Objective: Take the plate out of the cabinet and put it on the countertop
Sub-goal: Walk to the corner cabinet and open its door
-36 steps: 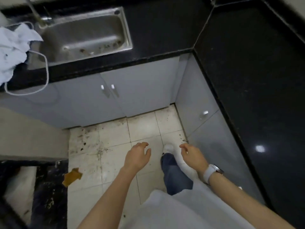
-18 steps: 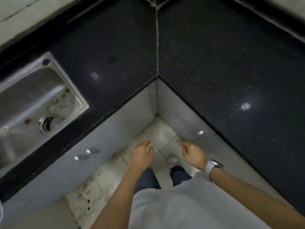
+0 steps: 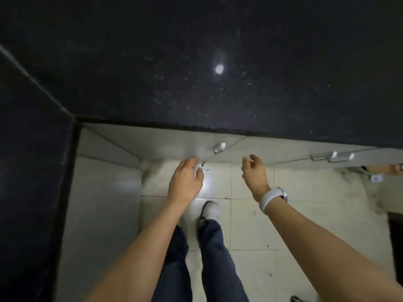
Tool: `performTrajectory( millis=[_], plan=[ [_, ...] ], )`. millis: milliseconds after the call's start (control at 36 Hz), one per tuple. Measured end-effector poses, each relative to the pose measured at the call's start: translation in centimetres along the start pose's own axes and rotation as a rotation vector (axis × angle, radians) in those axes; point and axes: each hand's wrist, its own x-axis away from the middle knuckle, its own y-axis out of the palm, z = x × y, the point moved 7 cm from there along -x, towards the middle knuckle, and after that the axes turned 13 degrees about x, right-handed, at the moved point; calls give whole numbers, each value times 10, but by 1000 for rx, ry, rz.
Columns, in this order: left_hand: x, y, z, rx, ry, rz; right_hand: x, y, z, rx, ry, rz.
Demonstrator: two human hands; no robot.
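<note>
View swinging off sink, now facing black bench (image 3: pixel 218 62). L hand (image 3: pixel 185 182) + R hand (image 3: pixel 256 173) reaching twd cabinet door (image 3: pixel 174 144), handle (image 3: pixel 219 147); both grips released, empty. Door shut, plate not visible, prob inside.

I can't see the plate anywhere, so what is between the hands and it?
The shut cabinet doors. Both hands, left and right, hang empty before them, near the handle, not yet gripping it. The countertop above looks bare.

Bench (image 3: pixel 218 62) runs across the far side, cabinet doors (image 3: pixel 174 147) beneath it, both hands (image 3: pixel 185 184) near them over the floor (image 3: pixel 250 225)
</note>
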Motion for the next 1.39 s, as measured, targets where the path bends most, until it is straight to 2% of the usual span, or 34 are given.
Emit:
performTrajectory(
  millis=[111, 222, 306, 417, 556, 667, 750, 889, 972, 1111, 1194, 1278, 1389],
  plan=[
    [-38, 45, 3, -27, 66, -86, -35, 2, 10, -116, 74, 59],
    [-58, 79, 5, 26, 67, -146, -52, -2, 4, -55, 16, 89],
    [-58, 86, 3, 91, 52, -109, -51, -8, 5, -3, -40, 92],
    [-43, 82, 2, 98, 34, -86, -37, -6, 2, 38, -178, 41],
    [-10, 77, -11, 70, 28, -118, 1, 3, -4, 81, -380, 90],
    [33, 71, -37, 55, -28, -132, 42, 22, 2, 160, -521, 28],
    [69, 57, -56, 63, -60, -63, 76, 36, 20, 217, -582, -25],
    [130, 9, -77, 235, -149, 219, 123, 60, 45, 295, -667, -144],
    [162, -21, -71, 348, -134, 367, 145, 77, 50, 367, -750, -224],
    [190, -49, -59, 486, -38, 422, 186, 118, 51, 527, -939, -460],
    [203, -66, -65, 392, -56, 503, 203, 136, 46, 526, -977, -525],
    [216, -83, -74, 235, -113, 581, 203, 143, 41, 531, -918, -514],
    [222, -98, -77, 64, -172, 609, 193, 144, 35, 505, -867, -512]
  ],
)
